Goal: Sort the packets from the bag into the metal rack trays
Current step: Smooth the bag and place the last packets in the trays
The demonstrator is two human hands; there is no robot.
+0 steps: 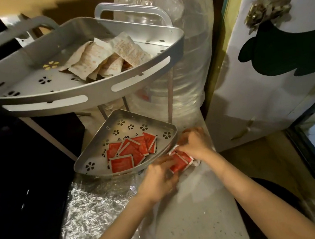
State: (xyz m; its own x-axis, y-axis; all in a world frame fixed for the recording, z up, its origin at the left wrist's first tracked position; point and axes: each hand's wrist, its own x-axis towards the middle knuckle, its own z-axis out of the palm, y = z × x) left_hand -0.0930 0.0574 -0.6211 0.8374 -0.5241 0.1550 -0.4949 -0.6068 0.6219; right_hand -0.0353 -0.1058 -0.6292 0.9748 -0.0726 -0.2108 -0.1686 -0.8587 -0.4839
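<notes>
Speckled pale countertop (pixel 196 215) carries a grey metal corner rack; its upper tray (pixel 79 89) holds crumpled beige paper packets (pixel 101 60). Just left of the grip, the lower tray (pixel 90 165) holds red square packets (pixel 130 151). Left hand (pixel 159 182) and right hand (pixel 193 142) together grip a red packet bundle (pixel 180 160).

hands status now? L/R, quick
Left hand: holds the red packets from the near side.
Right hand: fingers curled on the same red packets, beside the lower tray.

Matt perforated metal trays (pixel 79 89), crinkled plastic (pixel 88 208)
</notes>
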